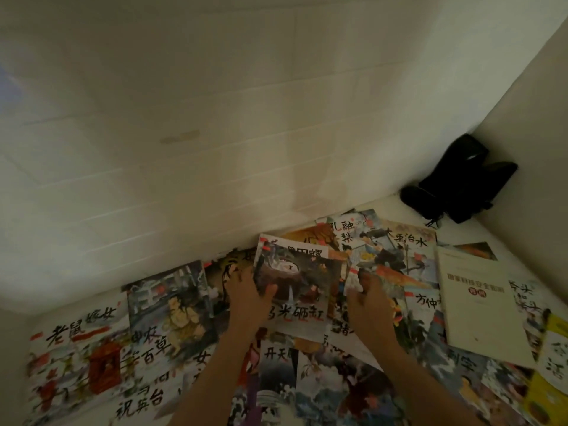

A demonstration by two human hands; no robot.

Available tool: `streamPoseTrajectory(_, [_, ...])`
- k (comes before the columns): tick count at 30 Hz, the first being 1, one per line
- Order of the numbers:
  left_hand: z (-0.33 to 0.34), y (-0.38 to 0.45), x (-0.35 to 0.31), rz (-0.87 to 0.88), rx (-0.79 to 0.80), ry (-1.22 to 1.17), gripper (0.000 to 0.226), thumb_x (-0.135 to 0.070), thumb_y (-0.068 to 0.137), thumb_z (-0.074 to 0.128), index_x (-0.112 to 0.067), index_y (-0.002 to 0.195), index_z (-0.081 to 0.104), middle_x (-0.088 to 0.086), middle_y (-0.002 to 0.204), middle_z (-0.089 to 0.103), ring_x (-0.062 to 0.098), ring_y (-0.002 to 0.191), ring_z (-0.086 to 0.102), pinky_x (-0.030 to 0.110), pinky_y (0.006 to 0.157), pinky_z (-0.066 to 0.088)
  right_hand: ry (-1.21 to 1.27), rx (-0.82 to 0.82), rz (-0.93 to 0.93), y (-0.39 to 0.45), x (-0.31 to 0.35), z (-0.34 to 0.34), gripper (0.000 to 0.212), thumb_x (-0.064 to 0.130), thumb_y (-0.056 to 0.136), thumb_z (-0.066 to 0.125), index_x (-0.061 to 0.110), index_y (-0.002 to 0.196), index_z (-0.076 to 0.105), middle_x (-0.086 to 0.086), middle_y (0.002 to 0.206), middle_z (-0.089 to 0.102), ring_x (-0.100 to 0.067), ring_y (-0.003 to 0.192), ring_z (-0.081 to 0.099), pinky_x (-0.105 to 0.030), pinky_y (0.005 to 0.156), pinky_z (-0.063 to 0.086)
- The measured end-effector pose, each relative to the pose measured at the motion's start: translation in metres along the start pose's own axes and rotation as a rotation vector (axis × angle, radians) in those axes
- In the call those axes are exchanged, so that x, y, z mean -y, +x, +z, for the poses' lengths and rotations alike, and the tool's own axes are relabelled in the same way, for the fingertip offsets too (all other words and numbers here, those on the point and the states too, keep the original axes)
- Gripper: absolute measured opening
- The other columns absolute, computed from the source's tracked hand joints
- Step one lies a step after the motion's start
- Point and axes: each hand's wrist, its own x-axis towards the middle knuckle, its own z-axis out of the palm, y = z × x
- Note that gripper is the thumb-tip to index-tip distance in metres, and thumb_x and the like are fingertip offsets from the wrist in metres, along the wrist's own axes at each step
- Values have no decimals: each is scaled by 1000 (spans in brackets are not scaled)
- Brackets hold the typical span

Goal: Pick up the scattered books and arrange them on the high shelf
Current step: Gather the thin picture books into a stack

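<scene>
Below, books (172, 305) across white surface (507, 241) (tiled wall (215, 118) behind), both hands' fingers (242, 281) grasping booklets (295, 290).

Two bare forearms come into view from the bottom edge, with no sleeve on the part that shows. The left hand (249, 298) and the right hand (370, 302) are bare too: no gloves can be seen. In the dim, blurred picture, finer details such as fingernails cannot be made out.
</scene>
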Motion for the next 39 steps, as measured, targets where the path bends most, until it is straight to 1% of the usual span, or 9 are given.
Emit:
streamPoseTrajectory(3, [13,-5,-13,1,38,-13,74,-33,83,71,-8,142,33,16,143,36,35,135,32,48,110,34,82,11,185,14,14,17,55,23,94,57,6,139,31,0,85,54,-14,67,55,-28,49,43])
streamPoseTrajectory(7, [8,6,-24,-218,21,-238,66,-24,80,76,-4,131,40,13,127,55,31,120,53,37,98,47,135,61,341,27,20,32,59,39,81,73,4,123,51,-7,103,61,-19,84,59,-30,65,48])
streamPoseTrajectory(10, [-3,0,-13,-209,119,-272,48,-19,84,72,-8,125,48,9,114,61,27,110,59,40,93,52,36,152,285,22,22,38,34,29,83,73,8,108,64,-11,101,68,-22,80,61,-34,72,52])
streamPoseTrajectory(15, [-42,-20,15,-111,44,-355,53,-15,91,63,-11,138,40,2,120,56,21,115,55,28,91,48,-31,129,36,-1,43,68,50,28,83,72,10,123,48,-8,112,60,-28,103,60,-41,88,53])
streamPoseTrajectory(20, [-106,-29,68,-180,-127,-378,14,-29,96,56,-19,105,58,-5,94,63,10,85,59,16,67,47,78,305,10,-21,75,121,39,15,85,70,17,117,49,-3,110,63,-23,102,62,-44,89,54])
streamPoseTrajectory(23, [-142,-34,124,-280,-322,-235,33,-33,92,61,-15,120,60,9,115,62,24,105,59,37,91,51,130,380,47,-35,84,155,40,13,85,70,16,121,53,-8,117,63,-27,106,61,-47,92,53])
streamPoseTrajectory(27, [-171,-48,195,-499,-370,92,59,-34,88,64,-10,137,41,23,143,35,40,132,31,46,109,26,4,377,-42,-51,93,187,43,12,86,68,8,127,55,-13,120,61,-30,107,59,-46,93,52])
streamPoseTrajectory(35, [-171,-45,206,-659,-322,118,120,-44,57,89,-20,146,11,23,142,24,41,132,26,53,103,32,-146,267,-192,-62,108,197,31,0,86,61,0,116,56,-20,106,61,-36,98,56,-35,80,45])
streamPoseTrajectory(39, [-179,-44,196,-663,-408,145,91,-29,68,85,-9,134,26,23,133,40,39,122,42,46,96,41,-129,306,-69,-53,107,190,32,0,85,61,3,115,51,-19,108,61,-28,86,54,-29,66,46])
